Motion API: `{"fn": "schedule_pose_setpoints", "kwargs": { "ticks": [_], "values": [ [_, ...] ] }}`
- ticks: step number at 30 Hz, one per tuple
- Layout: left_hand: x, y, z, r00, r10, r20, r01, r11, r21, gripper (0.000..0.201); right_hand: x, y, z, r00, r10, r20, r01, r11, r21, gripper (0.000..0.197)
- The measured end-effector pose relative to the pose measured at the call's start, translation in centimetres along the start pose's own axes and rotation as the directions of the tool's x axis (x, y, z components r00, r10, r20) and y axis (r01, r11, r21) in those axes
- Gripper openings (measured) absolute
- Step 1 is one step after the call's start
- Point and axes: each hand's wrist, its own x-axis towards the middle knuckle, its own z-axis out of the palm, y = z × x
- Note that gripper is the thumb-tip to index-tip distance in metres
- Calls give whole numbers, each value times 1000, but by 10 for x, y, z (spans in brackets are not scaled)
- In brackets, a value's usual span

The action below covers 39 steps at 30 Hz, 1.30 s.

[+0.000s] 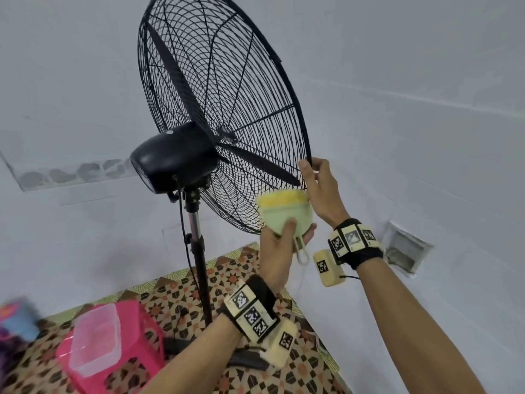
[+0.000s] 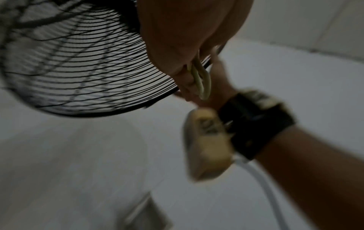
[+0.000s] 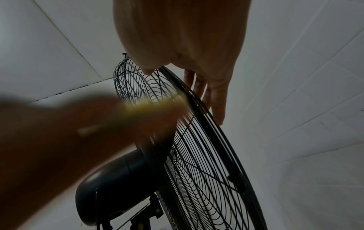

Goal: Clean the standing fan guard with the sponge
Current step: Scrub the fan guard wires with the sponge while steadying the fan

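A black standing fan's wire guard (image 1: pixel 227 109) is tilted, its motor housing (image 1: pixel 176 160) facing me. My left hand (image 1: pixel 295 230) grips a pale green sponge (image 1: pixel 284 214) with a yellow top, and that top presses on the guard's lower right wires. The sponge's hanging loop (image 2: pixel 202 82) dangles below my left hand (image 2: pixel 187 31). My right hand (image 1: pixel 312 166) pinches the guard's rim just above the sponge, thumb on the near side. In the right wrist view its fingers (image 3: pixel 218 105) lie along the far side of the rim (image 3: pixel 216 132). The sponge (image 3: pixel 153 105) is a yellow blur there.
The fan's pole (image 1: pixel 199 251) stands on a patterned mat (image 1: pixel 255 280). A pink stool (image 1: pixel 136 351) with a clear plastic box (image 1: pixel 96 339) on it is at the lower left. White tiled walls surround the fan, with a small vent (image 1: pixel 406 248) low on the right.
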Motion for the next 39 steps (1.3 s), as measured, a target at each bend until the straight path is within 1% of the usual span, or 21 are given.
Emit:
{"fn": "schedule_pose_setpoints", "kwargs": {
  "ticks": [3, 7, 9, 11, 13, 15, 17, 19, 21, 23, 24, 26, 28, 29, 30, 33, 35, 36, 37, 39],
  "values": [
    [10, 7, 7, 998, 62, 10, -62, 998, 10, 30, 0, -1, 0, 1000, 5, 9, -5, 1000, 1, 45],
    [8, -18, -13, 998, 61, -13, -59, 994, 93, 35, 0, -1, -1, 1000, 9, 20, -9, 1000, -1, 42],
    [9, -34, -25, 999, 41, -23, -37, 988, 151, 32, -1, -2, -2, 1000, 14, 23, -15, 1000, 8, 42],
    [10, -46, -37, 998, -8, -58, 18, 982, 186, 27, -1, -3, -1, 1000, 12, 23, -12, 1000, 16, 44],
    [11, -57, -49, 993, -60, -98, 79, 975, 208, 21, -1, -4, 0, 1000, 10, 22, -10, 1000, 22, 45],
    [10, -64, -56, 987, -93, -133, 120, 970, 213, 20, -1, -3, 2, 1000, 8, 17, -8, 1000, 22, 46],
    [7, -61, -53, 989, -88, -117, 110, 974, 199, 23, -3, -1, 3, 1000, -5, 12, 5, 1000, 6, 43],
    [6, -48, -40, 998, -53, -37, 59, 983, 173, 26, -3, 2, 2, 1000, -13, 6, 13, 1000, -2, 42],
    [7, -34, -28, 1000, -8, 13, 6, 989, 146, 29, -3, 3, 2, 1000, -18, -1, 18, 1000, -4, 46],
    [9, -30, -22, 1000, 4, 15, -5, 996, 86, 30, -1, 2, 2, 1000, -28, -2, 28, 999, -16, 49],
    [10, -33, -23, 1000, -9, 0, 9, 998, 68, 29, 0, 2, 2, 999, -32, 0, 32, 999, -18, 49],
    [10, -47, -33, 995, -79, -64, 83, 995, 58, 26, 1, 1, 3, 999, -34, 2, 34, 999, -11, 46],
    [11, -61, -46, 968, -189, -163, 194, 981, 12, 23, 1, 4, 3, 999, -32, 2, 32, 999, -5, 46],
    [11, -64, -50, 957, -222, -186, 225, 974, -6, 21, 0, 5, 3, 999, -33, 2, 33, 999, -7, 47],
    [10, -62, -51, 957, -225, -182, 227, 974, -7, 18, -1, 6, 3, 999, -37, 3, 37, 999, -15, 47],
    [8, -42, -32, 987, -149, -62, 148, 989, -28, 18, 1, 8, 3, 999, -47, -1, 47, 998, -36, 48],
    [8, -31, -22, 996, -89, 10, 89, 995, -47, 20, 3, 9, 5, 999, -46, -17, 46, 998, -39, 47],
    [10, -30, -20, 997, -76, 20, 76, 996, -36, 21, 5, 8, 6, 999, -47, -27, 45, 998, -40, 46],
    [14, -32, -22, 997, -78, 6, 79, 997, -24, 20, 6, 7, 8, 998, -48, -36, 46, 998, -37, 46],
    [17, -43, -36, 985, -154, -79, 154, 988, -11, 18, 7, 8, 9, 998, -51, -47, 49, 998, -38, 45]
  ]
}}
